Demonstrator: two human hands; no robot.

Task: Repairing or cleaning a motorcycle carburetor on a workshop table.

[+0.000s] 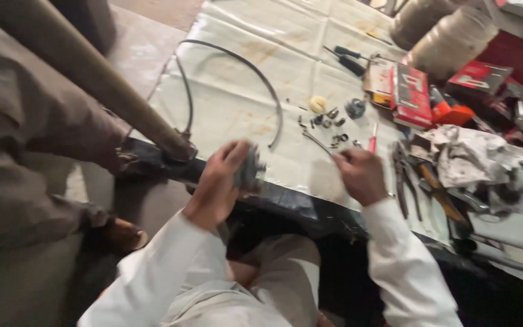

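Fingers of left hand (218,181) wrapped round grey metal part (249,171), centre frame, at sheet (243,91) edge. Right hand (361,175) fingers curled, pinching sth small, can't tell what. Loose small parts (328,118) above; pliers (404,175) right; black cable (261,79) upper centre.

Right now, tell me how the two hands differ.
The left hand is wrapped around a grey metal part held above the table's edge; the right hand grips no such part, resting its fingers on the pale sheet near small loose parts. Both wear white sleeves.
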